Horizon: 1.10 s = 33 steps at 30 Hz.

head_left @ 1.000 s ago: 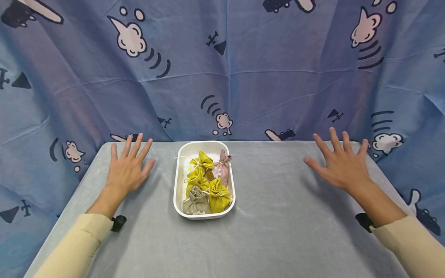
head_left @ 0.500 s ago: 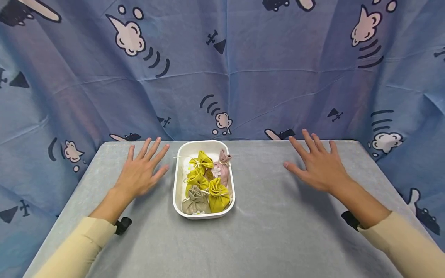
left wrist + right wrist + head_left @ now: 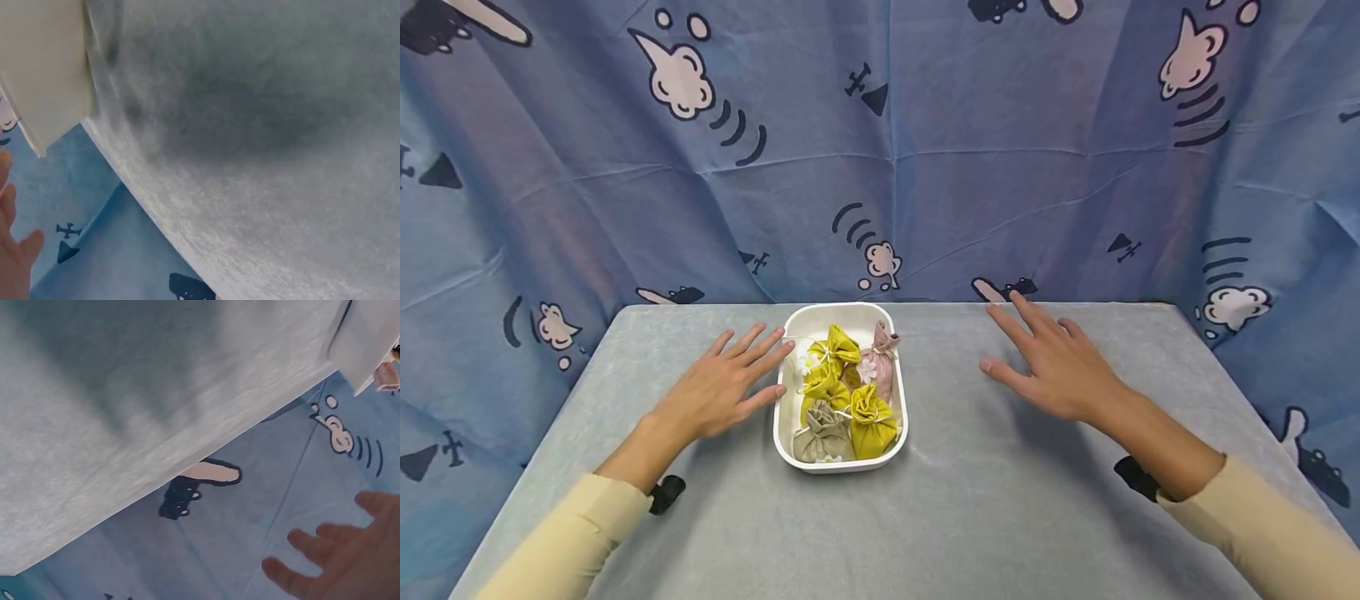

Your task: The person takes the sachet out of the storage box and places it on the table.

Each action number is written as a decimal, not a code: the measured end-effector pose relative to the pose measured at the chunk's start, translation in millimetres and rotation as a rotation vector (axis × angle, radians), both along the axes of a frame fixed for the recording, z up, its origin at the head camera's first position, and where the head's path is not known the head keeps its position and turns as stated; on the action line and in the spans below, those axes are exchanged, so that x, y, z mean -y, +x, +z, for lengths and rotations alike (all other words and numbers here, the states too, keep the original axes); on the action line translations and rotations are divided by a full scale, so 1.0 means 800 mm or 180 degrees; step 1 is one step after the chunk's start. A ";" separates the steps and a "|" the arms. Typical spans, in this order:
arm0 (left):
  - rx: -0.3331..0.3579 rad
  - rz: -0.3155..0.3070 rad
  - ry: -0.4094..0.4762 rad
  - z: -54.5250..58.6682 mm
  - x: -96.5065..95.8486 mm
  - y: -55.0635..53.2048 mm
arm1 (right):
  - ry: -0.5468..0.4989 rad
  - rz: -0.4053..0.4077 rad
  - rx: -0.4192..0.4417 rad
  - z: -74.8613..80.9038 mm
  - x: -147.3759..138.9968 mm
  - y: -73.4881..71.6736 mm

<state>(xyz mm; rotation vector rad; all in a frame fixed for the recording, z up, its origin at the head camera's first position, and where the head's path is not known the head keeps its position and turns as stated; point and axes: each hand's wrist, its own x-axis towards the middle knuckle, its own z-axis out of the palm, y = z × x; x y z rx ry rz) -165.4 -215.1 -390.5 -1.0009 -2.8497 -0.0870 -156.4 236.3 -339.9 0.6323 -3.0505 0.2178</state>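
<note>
A white rectangular tray (image 3: 780,421) stands on the grey-covered table, left of middle. Inside lie several small drawstring pouches: yellow pouches such as the front yellow pouch (image 3: 872,431), a grey-beige pouch (image 3: 823,437) and a pink pouch (image 3: 880,375). My left hand (image 3: 718,387) is at the tray's left side, fingers spread, with fingertips overlapping the rim. To the right of the tray, well apart from it, my right hand (image 3: 1052,362) hovers with extended fingers, holding nothing. The right wrist view shows the right hand (image 3: 344,556) and, at its upper right, the tray's side (image 3: 369,344).
A blue printed curtain (image 3: 880,167) hangs behind the table and along both sides. The grey table cover (image 3: 940,517) reaches back to the curtain. A black wrist strap (image 3: 666,493) shows under the left sleeve, another black strap (image 3: 1137,477) under the right.
Both hands have moved inward toward the tray; the left has come to its rim, and the right has shifted left. The tray and pouches stay in place.
</note>
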 end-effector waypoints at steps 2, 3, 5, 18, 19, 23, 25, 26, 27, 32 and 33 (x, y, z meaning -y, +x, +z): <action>0.0053 -0.0073 -0.0009 -0.002 -0.001 0.001 | 0.0004 0.0122 0.0025 -0.001 0.005 0.003; 0.0080 -0.0104 -0.0012 -0.004 -0.001 0.002 | -0.0002 0.0185 0.0035 -0.001 0.007 0.004; 0.0123 -0.0135 -0.0026 -0.005 -0.001 0.003 | -0.0031 0.0303 0.0054 -0.002 0.011 0.006; 0.0307 -0.0040 0.0004 -0.012 0.001 0.003 | -0.0242 0.0846 0.0122 0.007 0.044 0.008; 0.0309 -0.0041 0.0018 -0.012 0.001 0.003 | -0.0251 0.0855 0.0142 0.007 0.047 0.008; 0.0337 -0.0065 0.0104 -0.014 0.002 0.002 | -0.0449 0.0917 0.0236 0.007 0.056 0.010; 0.0362 -0.0070 0.0137 -0.016 0.003 0.001 | -0.0664 0.0994 0.0313 0.006 0.062 0.012; 0.0377 -0.0066 0.0148 -0.018 0.003 0.001 | -0.0782 0.1031 0.0381 0.004 0.065 0.012; 0.0392 -0.0064 0.0157 -0.018 0.003 0.000 | -0.0898 0.1068 0.0458 0.003 0.068 0.013; 0.0472 -0.0037 0.0187 -0.020 0.003 -0.001 | -0.1380 0.1123 0.0910 -0.005 0.084 0.013; 0.0479 -0.0038 0.0193 -0.020 0.002 -0.001 | -0.1458 0.1126 0.0978 -0.007 0.087 0.013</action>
